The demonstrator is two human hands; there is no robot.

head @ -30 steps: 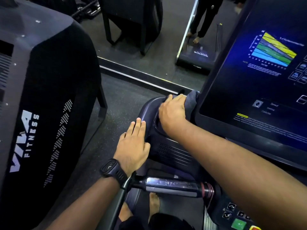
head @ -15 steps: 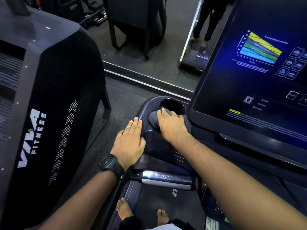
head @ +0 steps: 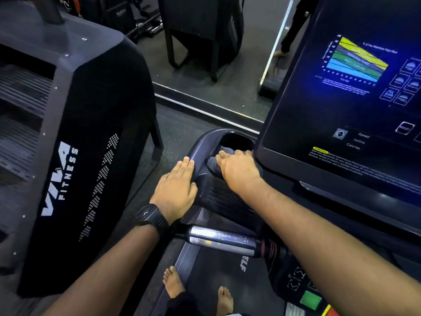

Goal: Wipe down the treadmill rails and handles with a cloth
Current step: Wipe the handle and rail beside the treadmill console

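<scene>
My right hand (head: 238, 171) presses a dark grey cloth (head: 213, 164) into the cup-holder recess of the treadmill's left console wing (head: 202, 142), beside the lit screen. Only a small bunch of cloth shows past my fingers. My left hand (head: 176, 189) lies flat, fingers together, on the wing's outer edge, with a black watch on the wrist. Below both hands a chrome pulse-grip handle (head: 222, 240) runs across, untouched.
A large black Viva Fitness machine (head: 75, 156) stands close on the left. The treadmill screen (head: 355, 92) fills the right. Console buttons, one green (head: 310, 299), sit at the lower right. My bare feet (head: 173, 281) stand on the belt. A floor mirror lies ahead.
My right hand with the cloth has slid back from the far rim of the wing, by the screen, into the recess. My left hand has stayed on the wing's edge.
</scene>
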